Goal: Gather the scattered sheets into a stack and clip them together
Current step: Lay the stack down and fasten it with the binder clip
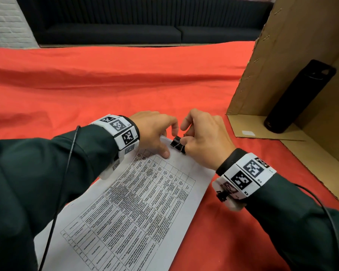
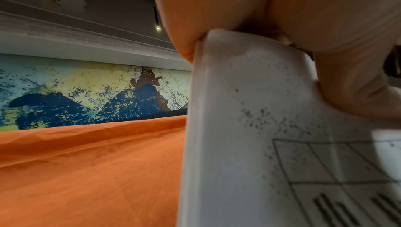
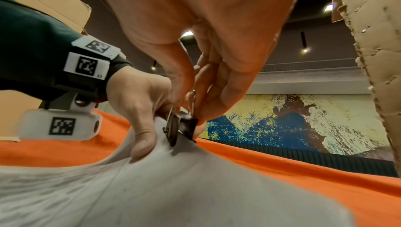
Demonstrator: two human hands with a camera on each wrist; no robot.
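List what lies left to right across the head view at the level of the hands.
Left hand holding the paper stack → black binder clip → right hand pinching the clip → cardboard box → black bottle inside it.

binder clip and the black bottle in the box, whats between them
In the head view, between the binder clip and the black bottle lie the right hand pinching the clip, a strip of red cloth, then the cardboard box floor flap.

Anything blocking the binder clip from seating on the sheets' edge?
Nothing visible. The right hand pinches the binder clip at the far edge of the paper stack; the left hand holds the stack beside it, thumb clear of the clip.
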